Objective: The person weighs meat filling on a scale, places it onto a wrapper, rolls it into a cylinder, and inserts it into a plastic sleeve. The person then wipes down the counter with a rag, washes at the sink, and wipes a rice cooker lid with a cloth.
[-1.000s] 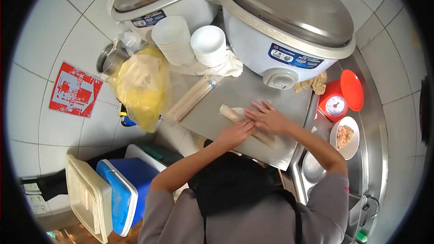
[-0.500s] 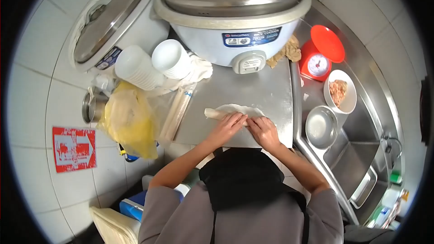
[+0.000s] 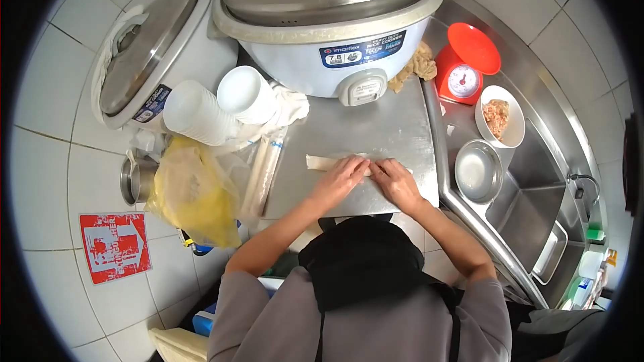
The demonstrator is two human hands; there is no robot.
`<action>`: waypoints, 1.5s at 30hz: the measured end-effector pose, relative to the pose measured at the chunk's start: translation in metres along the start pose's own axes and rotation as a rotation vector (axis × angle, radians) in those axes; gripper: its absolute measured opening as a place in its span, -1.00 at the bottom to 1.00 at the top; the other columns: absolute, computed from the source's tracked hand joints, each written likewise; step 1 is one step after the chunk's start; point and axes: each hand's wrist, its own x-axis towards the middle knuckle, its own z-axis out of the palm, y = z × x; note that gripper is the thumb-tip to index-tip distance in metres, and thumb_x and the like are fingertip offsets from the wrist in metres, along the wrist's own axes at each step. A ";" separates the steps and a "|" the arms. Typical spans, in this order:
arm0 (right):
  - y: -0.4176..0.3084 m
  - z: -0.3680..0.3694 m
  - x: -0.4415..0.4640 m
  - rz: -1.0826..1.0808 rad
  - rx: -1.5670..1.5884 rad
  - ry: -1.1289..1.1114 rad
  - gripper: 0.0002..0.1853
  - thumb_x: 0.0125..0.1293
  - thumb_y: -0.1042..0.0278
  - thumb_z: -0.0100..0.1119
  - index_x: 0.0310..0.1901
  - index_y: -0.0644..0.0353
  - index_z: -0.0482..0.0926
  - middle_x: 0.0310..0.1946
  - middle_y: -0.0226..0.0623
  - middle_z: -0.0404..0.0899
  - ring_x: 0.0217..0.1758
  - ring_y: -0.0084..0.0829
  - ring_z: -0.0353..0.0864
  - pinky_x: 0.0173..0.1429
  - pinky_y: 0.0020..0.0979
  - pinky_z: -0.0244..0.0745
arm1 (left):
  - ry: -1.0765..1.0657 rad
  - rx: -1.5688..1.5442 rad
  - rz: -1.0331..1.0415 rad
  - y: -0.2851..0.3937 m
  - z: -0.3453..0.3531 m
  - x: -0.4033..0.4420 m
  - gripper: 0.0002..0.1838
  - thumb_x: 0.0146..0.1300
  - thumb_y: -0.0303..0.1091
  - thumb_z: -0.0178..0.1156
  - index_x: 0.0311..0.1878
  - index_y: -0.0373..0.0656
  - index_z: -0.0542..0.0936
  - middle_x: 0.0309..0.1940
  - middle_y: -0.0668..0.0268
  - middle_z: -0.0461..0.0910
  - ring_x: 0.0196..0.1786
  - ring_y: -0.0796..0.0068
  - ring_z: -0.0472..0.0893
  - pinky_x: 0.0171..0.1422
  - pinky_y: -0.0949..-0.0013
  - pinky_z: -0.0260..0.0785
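Observation:
A pale wrapper roll (image 3: 320, 162) lies on the steel table in front of me, its left end sticking out past my fingers. My left hand (image 3: 345, 177) is closed over the middle of this roll, fingers bent. Against it, my right hand (image 3: 394, 183) grips the roll farther right, fingertips meeting those of the left. Between and under the fingers, part of the roll is hidden.
A big rice cooker (image 3: 329, 47) stands at the back, another rice cooker (image 3: 157, 47) to its left. Stacked white tubs (image 3: 247, 96) and a yellow plastic bag (image 3: 191, 191) sit left. At right are a red scale (image 3: 463, 80), a bowl of filling (image 3: 496, 121) and a clear bowl (image 3: 477, 173).
The flat wrapper that spread behind the roll has been wound up, leaving a narrow cylinder. Both hands have shifted slightly, still on it. The camera view has moved a little.

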 end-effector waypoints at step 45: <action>0.029 0.008 0.034 -0.005 0.075 -0.015 -0.62 0.07 0.43 0.29 -0.02 0.26 0.55 -0.17 -0.25 0.52 -0.11 -0.22 0.53 -0.04 -0.26 0.47 | -0.021 -0.018 -0.034 -0.036 -0.006 0.023 -0.54 0.16 -0.44 0.22 0.15 -0.29 0.45 0.03 0.12 0.43 0.10 0.12 0.45 0.19 0.19 0.33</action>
